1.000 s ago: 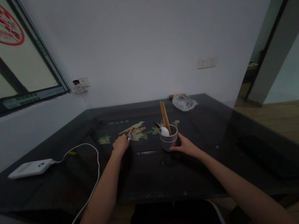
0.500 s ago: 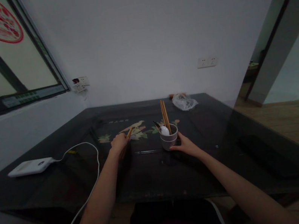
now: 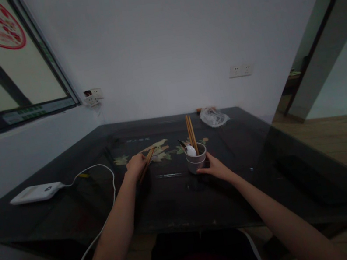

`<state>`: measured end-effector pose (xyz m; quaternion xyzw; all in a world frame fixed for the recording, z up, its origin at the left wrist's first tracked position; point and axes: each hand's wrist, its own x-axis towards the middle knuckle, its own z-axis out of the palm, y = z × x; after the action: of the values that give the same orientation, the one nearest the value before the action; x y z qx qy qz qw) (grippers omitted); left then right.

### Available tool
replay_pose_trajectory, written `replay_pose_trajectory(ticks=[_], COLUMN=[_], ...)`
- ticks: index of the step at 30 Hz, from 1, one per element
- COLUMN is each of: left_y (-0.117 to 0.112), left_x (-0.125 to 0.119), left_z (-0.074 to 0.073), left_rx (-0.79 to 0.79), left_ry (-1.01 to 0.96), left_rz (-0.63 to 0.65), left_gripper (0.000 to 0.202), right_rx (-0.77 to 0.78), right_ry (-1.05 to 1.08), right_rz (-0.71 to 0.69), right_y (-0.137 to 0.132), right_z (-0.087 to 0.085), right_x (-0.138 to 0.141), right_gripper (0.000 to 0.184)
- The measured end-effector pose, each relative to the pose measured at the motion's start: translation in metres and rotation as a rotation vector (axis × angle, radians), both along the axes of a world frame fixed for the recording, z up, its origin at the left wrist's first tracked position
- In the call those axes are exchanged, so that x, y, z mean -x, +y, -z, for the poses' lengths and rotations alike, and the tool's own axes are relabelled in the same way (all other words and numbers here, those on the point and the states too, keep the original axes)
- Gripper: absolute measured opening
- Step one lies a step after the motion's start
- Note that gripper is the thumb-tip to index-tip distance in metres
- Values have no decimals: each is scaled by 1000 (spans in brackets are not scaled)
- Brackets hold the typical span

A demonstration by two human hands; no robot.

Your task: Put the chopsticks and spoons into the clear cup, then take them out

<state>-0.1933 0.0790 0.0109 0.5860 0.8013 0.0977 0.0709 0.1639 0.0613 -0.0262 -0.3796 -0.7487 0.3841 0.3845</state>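
A bundle of wooden chopsticks (image 3: pixel 147 162) lies at a slant low over the table, left of the cup. My left hand (image 3: pixel 135 164) is at their left side, its fingers closed against them; the fingertips are partly hidden. My right hand (image 3: pixel 216 168) grips the lower right side of a light grey cup (image 3: pixel 196 165), thumb towards the front. The cup stands upright on the table. Out of it rise more wooden chopsticks (image 3: pixel 191 130), a white spoon (image 3: pixel 191 151) and a thin dark handle (image 3: pixel 181 144) leaning left.
The dark glossy table (image 3: pixel 179 204) has a flower-and-bird picture. At left, a white power bank (image 3: pixel 37 193) trails a white cable (image 3: pixel 114 186) past my left forearm. A clear plastic bag (image 3: pixel 213 117) lies by the back wall. A dark flat object (image 3: pixel 311 180) rests on the right.
My left hand has shifted slightly left, and more of the chopsticks beside it shows, fanned a little apart. The right hand and the cup have stayed in place.
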Motion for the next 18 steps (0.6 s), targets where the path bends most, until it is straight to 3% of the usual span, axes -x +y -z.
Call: replay_pose_trajectory(ticks=[18], left_y=[2], left_x=[0], left_z=[3], left_rx=[-10], left_ry=[21], left_rz=[36], left_gripper=[36], right_rx=[1], right_ry=[-18], right_rz=[17], right_y=[0], right_z=[-1], right_x=[0], right_gripper=[82])
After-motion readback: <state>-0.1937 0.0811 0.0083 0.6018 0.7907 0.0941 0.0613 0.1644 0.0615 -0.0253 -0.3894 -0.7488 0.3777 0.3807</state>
